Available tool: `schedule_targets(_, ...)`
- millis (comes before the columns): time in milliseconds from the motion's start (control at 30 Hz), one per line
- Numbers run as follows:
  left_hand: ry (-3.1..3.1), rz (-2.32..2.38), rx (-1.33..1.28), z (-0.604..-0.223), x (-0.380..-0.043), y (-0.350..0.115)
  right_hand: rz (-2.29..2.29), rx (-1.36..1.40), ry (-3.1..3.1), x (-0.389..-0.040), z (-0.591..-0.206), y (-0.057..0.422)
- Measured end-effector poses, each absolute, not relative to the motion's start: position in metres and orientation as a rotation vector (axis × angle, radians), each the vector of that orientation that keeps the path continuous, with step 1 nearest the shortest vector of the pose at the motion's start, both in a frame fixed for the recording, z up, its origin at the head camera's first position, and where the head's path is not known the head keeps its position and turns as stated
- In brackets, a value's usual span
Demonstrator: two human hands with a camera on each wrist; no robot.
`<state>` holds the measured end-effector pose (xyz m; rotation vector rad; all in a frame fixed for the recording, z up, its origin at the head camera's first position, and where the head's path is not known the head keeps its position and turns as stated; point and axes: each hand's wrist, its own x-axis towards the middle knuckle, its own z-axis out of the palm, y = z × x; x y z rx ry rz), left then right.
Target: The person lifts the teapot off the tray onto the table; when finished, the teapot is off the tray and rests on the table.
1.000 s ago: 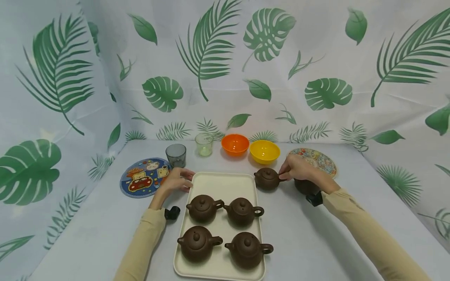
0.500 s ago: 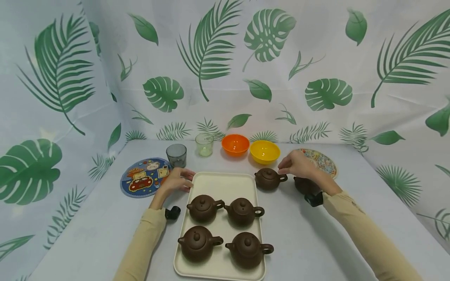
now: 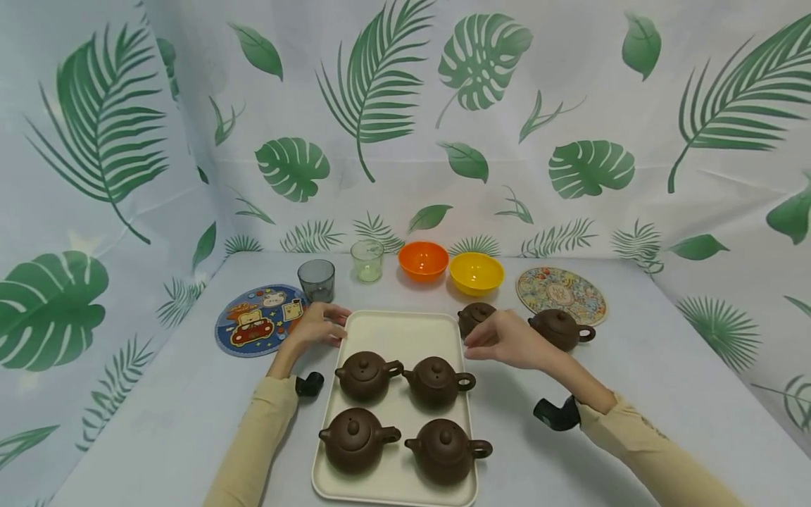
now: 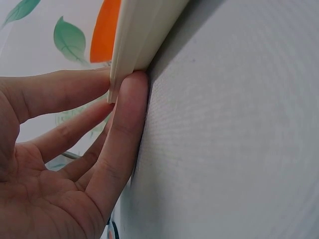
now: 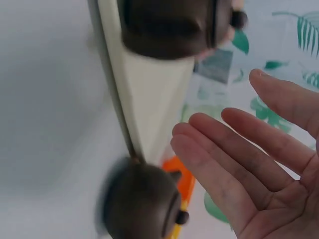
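Observation:
My left hand (image 3: 315,325) pinches the left rim of a cream tray (image 3: 405,327) near its far corner. In the left wrist view the thumb and fingers meet the tray's edge (image 4: 124,50) from both sides. Several dark brown teapots stand on the tray, among them a rear right one (image 3: 434,382). Above the tray's right edge hovers my right hand (image 3: 510,339), holding nothing, its fingers apart in the right wrist view. Behind it, beside the tray's far right corner, a brown teapot (image 3: 472,315) is partly hidden by the hand. Further right sits another teapot (image 3: 559,329).
A grey glass (image 3: 316,280), a pale green glass (image 3: 367,260), an orange bowl (image 3: 423,261) and a yellow bowl (image 3: 476,273) line the back. Round patterned mats lie left (image 3: 260,320) and right (image 3: 564,292). A leaf-print cloth (image 3: 405,141) hangs behind.
My right hand has let go of the handle of the teapot beside the tray and moved left and nearer, toward the tray's right edge. My left hand stays at the tray.

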<state>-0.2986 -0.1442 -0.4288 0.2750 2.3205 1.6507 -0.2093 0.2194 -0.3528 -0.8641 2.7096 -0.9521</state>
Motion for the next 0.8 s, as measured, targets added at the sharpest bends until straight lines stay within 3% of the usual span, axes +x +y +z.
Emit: schedule_targets(800, 2.332, 1.635, 0.26, -0.429, -0.299, -0.143, -1.026, -0.825, 2.718, -0.184, -0.387, 0.203)
